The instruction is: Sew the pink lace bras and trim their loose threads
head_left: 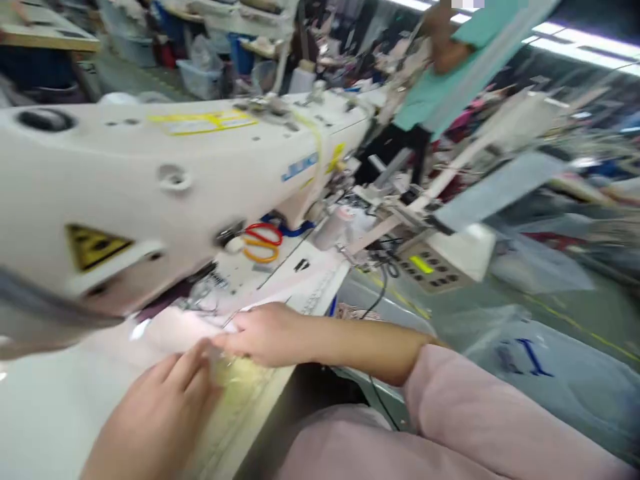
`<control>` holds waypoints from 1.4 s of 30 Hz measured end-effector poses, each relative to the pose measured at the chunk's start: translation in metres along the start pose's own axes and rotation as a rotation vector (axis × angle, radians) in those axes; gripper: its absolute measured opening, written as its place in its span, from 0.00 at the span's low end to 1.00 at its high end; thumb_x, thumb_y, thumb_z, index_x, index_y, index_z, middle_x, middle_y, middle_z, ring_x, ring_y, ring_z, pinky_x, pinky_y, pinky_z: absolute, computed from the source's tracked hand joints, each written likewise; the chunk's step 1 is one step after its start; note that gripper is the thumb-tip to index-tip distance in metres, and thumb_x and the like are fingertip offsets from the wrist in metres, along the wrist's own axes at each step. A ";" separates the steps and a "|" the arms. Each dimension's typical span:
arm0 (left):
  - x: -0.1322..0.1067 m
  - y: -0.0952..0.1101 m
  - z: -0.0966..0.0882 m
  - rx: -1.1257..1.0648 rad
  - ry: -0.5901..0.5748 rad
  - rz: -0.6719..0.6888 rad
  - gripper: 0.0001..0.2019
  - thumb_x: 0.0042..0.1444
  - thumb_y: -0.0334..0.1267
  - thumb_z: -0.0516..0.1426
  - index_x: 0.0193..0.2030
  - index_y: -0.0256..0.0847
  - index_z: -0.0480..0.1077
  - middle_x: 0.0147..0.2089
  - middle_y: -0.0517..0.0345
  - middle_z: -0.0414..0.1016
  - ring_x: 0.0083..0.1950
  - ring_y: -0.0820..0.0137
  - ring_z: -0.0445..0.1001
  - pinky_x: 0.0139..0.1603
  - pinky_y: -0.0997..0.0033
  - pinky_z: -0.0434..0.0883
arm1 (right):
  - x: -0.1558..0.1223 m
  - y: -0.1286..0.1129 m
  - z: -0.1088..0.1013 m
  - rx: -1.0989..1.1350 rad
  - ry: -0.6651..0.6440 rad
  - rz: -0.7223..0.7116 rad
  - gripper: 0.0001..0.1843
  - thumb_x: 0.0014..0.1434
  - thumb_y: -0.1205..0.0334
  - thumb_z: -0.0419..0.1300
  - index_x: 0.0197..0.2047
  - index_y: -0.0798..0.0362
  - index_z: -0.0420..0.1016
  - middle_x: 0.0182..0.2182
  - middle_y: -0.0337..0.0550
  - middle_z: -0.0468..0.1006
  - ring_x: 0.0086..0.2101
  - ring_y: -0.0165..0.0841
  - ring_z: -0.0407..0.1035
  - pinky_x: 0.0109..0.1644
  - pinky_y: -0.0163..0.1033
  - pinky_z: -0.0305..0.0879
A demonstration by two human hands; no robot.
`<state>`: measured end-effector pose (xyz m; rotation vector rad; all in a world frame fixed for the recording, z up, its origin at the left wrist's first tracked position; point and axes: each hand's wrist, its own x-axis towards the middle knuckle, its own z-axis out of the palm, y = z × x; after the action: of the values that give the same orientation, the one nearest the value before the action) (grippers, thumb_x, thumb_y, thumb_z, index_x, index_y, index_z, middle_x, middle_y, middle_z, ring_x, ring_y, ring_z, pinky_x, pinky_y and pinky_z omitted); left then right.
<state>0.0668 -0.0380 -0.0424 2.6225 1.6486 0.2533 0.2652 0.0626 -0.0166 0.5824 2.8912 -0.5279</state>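
Observation:
A white industrial sewing machine fills the left of the view, its needle area just above a pale pink fabric piece on the machine bed. My right hand rests on the fabric near the needle, fingers closed in a pinch on its edge. My left hand lies lower left, fingers pressed down on the same fabric. The picture is smeared by motion.
Red and orange scissors lie on the table behind the needle. A control panel with a lit display stands at the right. A person in a teal shirt stands at the back. Plastic bags lie on the floor.

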 end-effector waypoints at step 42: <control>0.015 -0.033 -0.038 0.297 -0.554 -0.371 0.29 0.57 0.21 0.43 0.63 0.41 0.61 0.55 0.49 0.71 0.50 0.54 0.70 0.47 0.52 0.69 | -0.032 0.037 -0.039 -0.106 0.798 -0.153 0.20 0.65 0.57 0.41 0.29 0.56 0.67 0.23 0.45 0.69 0.26 0.32 0.61 0.29 0.38 0.55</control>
<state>0.0371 -0.0125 -0.0067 2.1799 1.9952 -0.7073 0.3063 0.0980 0.0150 0.6772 3.7064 -0.1665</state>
